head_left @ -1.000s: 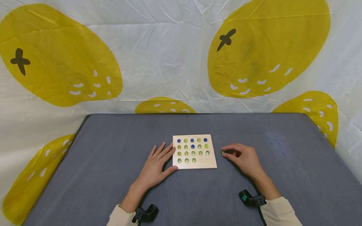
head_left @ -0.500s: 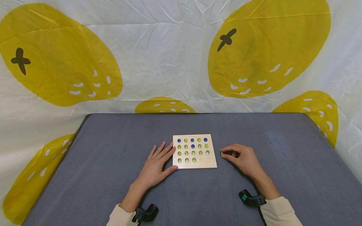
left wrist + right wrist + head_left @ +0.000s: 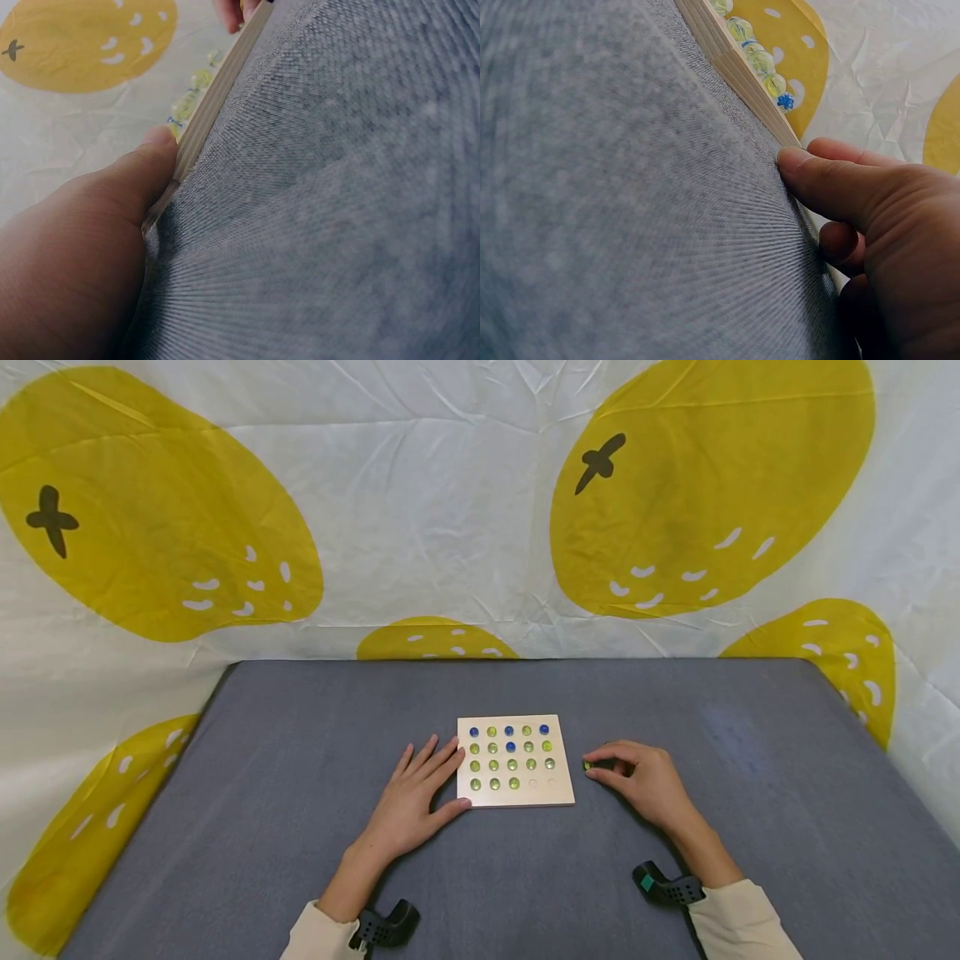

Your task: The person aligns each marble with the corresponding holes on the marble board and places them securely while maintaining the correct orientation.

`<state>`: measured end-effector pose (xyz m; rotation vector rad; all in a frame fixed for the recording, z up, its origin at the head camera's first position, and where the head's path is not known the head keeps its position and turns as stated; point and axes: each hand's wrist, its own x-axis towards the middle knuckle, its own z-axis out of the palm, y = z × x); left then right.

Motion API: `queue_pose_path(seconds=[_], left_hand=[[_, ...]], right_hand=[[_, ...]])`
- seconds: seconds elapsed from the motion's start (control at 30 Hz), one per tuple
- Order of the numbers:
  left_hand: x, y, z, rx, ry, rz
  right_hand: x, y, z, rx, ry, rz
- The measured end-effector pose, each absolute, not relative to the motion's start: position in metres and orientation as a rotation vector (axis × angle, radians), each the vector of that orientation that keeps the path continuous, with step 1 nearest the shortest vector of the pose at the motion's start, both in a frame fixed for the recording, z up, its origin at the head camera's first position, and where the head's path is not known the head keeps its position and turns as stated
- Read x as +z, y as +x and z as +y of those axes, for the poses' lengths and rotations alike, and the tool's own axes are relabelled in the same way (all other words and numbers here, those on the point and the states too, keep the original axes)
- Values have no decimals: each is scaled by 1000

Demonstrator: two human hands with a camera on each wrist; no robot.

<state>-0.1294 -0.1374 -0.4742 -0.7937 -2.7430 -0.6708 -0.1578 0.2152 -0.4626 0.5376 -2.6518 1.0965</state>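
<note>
A pale wooden board (image 3: 543,796) lies flat on the cloth, carrying rows of glass marbles. Most are yellow-green; a few, such as the blue marble (image 3: 511,747), are blue. Two bare hollows show at the right of the front row. My left hand (image 3: 408,810) rests with spread fingers against the board's left side, its thumb (image 3: 159,142) at the near left corner. Right of the board, apart from it, my right hand (image 3: 652,785) pinches a green marble (image 3: 587,766) between thumb and forefinger, low over the cloth. In the right wrist view, the thumb hides this marble.
Grey cloth (image 3: 300,743) covers the table around the board. Behind the table's far edge hangs a white curtain (image 3: 435,510) printed with big yellow fruit. Each wrist wears a black camera mount, such as the right mount (image 3: 667,885).
My right hand's fingertips, with the green marble, have shifted very slightly left towards the board. My left hand and the board stay in place.
</note>
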Motion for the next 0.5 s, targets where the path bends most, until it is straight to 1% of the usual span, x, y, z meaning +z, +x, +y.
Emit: queue_pose_path(seconds=[0.5], left_hand=[[-475,-130,-137,-668,-793,-2744]], right_hand=[[-461,-157,214,1097,522,-2641]])
